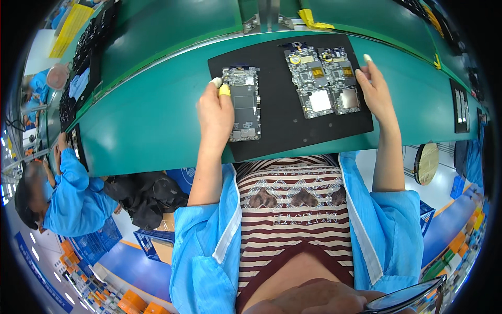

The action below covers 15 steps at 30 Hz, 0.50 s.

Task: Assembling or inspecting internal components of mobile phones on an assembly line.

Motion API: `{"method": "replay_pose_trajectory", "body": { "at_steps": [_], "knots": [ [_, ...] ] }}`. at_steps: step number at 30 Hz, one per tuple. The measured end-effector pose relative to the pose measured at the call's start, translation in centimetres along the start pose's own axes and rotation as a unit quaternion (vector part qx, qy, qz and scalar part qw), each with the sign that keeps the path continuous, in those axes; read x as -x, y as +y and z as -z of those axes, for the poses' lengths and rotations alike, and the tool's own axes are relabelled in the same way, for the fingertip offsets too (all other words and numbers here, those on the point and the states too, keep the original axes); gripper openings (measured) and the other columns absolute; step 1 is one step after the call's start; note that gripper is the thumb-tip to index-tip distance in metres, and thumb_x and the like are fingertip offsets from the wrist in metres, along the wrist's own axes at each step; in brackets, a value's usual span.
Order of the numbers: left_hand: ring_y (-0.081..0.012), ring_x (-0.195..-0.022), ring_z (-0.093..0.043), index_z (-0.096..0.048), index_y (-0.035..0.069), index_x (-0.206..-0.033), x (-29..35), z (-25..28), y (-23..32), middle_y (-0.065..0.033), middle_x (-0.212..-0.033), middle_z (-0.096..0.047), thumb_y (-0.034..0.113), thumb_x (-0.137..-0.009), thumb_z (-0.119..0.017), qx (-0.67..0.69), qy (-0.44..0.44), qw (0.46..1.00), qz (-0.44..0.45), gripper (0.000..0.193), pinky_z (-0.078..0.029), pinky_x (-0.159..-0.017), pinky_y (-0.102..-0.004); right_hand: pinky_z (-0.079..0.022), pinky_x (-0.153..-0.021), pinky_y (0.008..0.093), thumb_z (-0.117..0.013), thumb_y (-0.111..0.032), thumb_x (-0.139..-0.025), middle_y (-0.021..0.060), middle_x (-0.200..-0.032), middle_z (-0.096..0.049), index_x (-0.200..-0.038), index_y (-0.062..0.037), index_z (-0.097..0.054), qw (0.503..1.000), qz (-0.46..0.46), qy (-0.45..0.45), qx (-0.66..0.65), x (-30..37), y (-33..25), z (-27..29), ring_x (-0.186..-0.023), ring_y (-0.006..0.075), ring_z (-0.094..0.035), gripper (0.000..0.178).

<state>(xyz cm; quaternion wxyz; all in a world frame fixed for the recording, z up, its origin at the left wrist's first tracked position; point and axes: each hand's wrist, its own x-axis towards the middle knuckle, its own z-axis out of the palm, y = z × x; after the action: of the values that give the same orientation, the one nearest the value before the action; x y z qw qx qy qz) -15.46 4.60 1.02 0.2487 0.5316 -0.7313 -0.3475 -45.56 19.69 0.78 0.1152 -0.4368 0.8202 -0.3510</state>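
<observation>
Left hand (215,116): thumb and forefinger pinching left edge of left board (246,109); yellow cover (225,90) on thumb, white cover (216,82) on forefinger. Left board over left part of black mat (280,131), long sides running away from person; whether flat or slightly raised, cannot tell. Right hand (377,94): fingers spread, just beside right edge of right board (340,79); contact cannot be told. Middle board (308,78) close beside right board, both on mat's right half. Mat on green table (157,120).
</observation>
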Motion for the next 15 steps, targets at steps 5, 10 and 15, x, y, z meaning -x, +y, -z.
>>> {"method": "replay_pose_trajectory", "body": {
  "at_steps": [5, 10, 15],
  "knots": [
    [-0.0391, -0.098, -0.043, -0.048, -0.011, -0.111, 0.8, -0.6, 1.4, -0.0261, -0.106, -0.046, 0.01, -0.074, -0.065, -0.208, 0.104, 0.962, -0.145, 0.046, -0.036, -0.085, -0.0446, -0.043, -0.083, 0.032, -0.055, -0.023, -0.088, 0.0178, -0.105, -0.049, -0.133, 0.0003, -0.037, 0.998, -0.046, -0.038, -0.034, 1.2, 0.1, -1.1, -0.092, 0.0243, -0.051, 0.053],
    [-0.0387, -0.096, -0.041, -0.037, -0.012, -0.121, 2.3, -1.6, 3.4, -0.0257, -0.106, -0.042, 0.019, -0.072, -0.071, -0.14, 0.026, 0.964, -0.224, 0.067, -0.035, -0.084, -0.0454, -0.041, -0.087, 0.035, -0.057, -0.019, -0.086, 0.0185, -0.109, -0.045, -0.132, 0.0012, -0.033, 0.991, 0.018, -0.098, -0.094, 3.9, -3.8, -3.5, -0.1, 0.0276, -0.047, 0.056],
    [-0.0363, -0.101, -0.038, -0.035, -0.013, -0.124, 2.1, -3.9, 3.5, -0.0253, -0.11, -0.039, 0.024, -0.069, -0.074, -0.229, 0.026, 0.956, -0.179, 0.077, -0.034, -0.083, -0.0442, -0.04, -0.087, 0.0346, -0.058, -0.017, -0.085, 0.0176, -0.112, -0.043, -0.132, 0.0029, -0.032, 0.984, 0.044, -0.134, -0.105, 5.4, -5.7, -4.1, -0.101, 0.0268, -0.046, 0.058]
  ]
}}
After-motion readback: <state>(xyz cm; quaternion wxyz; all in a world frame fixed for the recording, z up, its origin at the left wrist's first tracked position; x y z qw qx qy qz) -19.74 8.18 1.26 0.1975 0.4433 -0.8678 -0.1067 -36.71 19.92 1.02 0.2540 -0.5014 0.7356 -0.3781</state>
